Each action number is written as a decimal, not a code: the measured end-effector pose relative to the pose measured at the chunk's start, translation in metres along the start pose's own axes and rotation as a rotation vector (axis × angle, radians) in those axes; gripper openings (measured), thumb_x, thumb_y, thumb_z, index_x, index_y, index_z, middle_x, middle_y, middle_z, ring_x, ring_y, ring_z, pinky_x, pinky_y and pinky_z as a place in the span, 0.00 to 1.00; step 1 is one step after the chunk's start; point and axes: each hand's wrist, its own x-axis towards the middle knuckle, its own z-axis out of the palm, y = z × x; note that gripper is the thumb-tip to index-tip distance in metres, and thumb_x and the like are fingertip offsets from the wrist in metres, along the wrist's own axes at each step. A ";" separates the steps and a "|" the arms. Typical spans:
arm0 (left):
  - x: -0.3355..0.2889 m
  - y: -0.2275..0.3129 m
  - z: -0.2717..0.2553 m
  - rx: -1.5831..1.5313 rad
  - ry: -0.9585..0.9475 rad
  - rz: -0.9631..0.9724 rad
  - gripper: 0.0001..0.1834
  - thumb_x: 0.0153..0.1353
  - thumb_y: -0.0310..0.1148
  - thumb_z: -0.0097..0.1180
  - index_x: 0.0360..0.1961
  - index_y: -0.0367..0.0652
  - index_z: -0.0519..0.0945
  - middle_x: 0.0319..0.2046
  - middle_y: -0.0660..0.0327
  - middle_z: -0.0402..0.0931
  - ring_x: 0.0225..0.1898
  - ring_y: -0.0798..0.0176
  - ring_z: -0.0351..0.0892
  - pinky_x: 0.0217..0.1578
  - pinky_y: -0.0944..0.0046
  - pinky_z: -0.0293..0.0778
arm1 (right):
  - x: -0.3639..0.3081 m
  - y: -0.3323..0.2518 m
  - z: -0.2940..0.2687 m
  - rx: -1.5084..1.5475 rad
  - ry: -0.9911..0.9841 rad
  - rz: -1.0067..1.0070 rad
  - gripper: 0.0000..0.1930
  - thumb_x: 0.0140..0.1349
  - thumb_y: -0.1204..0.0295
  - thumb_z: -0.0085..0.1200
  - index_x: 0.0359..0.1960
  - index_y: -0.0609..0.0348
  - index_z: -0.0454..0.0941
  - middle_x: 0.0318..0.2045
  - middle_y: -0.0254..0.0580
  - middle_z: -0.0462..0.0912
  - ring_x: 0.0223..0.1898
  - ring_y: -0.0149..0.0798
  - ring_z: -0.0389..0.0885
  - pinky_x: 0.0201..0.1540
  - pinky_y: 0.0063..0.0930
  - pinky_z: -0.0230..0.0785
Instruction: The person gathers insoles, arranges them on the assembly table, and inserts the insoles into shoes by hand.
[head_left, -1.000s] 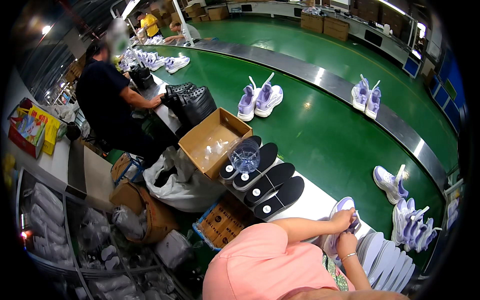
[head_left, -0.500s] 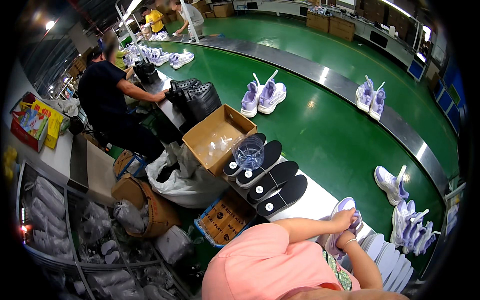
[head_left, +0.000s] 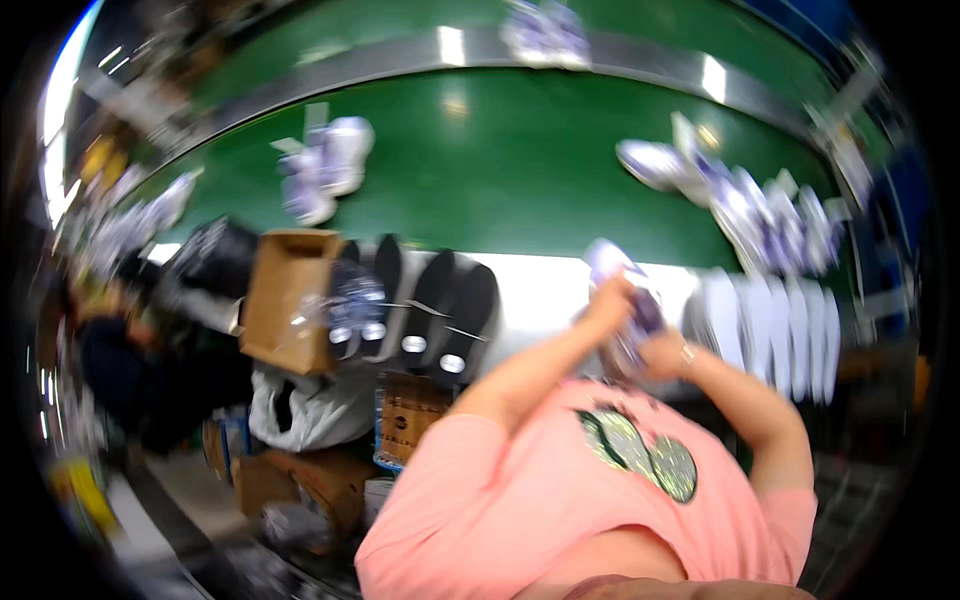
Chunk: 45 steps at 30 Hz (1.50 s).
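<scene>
In front of my chest I hold a white and lavender sneaker (head_left: 603, 258), its toe tipped away from me toward the green belt. My left hand (head_left: 612, 302) is closed on the shoe's upper near its middle. My right hand (head_left: 664, 354) grips it closer to the heel end, beside the dark opening. Motion blur hides the exact finger positions. Left of the shoe, stacks of black insoles (head_left: 434, 305) with white round marks lie on the white table (head_left: 535, 300). Right of my hands stand several stacks of pale grey insoles (head_left: 765, 330).
Beyond the table runs a green belt (head_left: 480, 170) carrying a sneaker pair (head_left: 325, 165) and a cluster of sneakers (head_left: 755, 215). Another pair (head_left: 545, 38) rests on the metal rail. A cardboard box (head_left: 262, 290) and a clear plastic container (head_left: 355, 300) adjoin the black insoles. Someone in dark clothes (head_left: 125, 370) is at left.
My view has swung to the right and blurred, so the belt and table now lie straighter across. Both hands still hold the sneaker, which now shows more fully between them.
</scene>
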 end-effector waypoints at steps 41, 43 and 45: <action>-0.044 -0.005 -0.041 0.406 0.446 0.183 0.32 0.40 0.21 0.47 0.52 0.30 0.55 0.50 0.42 0.55 0.54 0.43 0.53 0.56 0.54 0.48 | -0.034 0.186 -0.042 -0.002 0.913 0.577 0.16 0.45 0.68 0.52 0.39 0.56 0.70 0.38 0.39 0.72 0.43 0.42 0.68 0.43 0.36 0.60; -0.050 -0.007 -0.040 0.402 0.444 0.158 0.30 0.39 0.18 0.43 0.50 0.30 0.59 0.49 0.43 0.57 0.54 0.44 0.54 0.56 0.55 0.49 | 0.007 0.204 -0.063 -0.040 0.880 0.553 0.16 0.45 0.72 0.50 0.39 0.57 0.69 0.37 0.41 0.72 0.43 0.43 0.67 0.44 0.37 0.61; -0.049 -0.002 -0.034 0.389 0.439 0.114 0.29 0.38 0.18 0.42 0.49 0.32 0.60 0.49 0.45 0.58 0.54 0.46 0.55 0.56 0.56 0.50 | 0.034 0.223 -0.080 0.000 0.811 0.594 0.19 0.44 0.76 0.47 0.42 0.58 0.67 0.40 0.45 0.71 0.46 0.45 0.66 0.47 0.37 0.60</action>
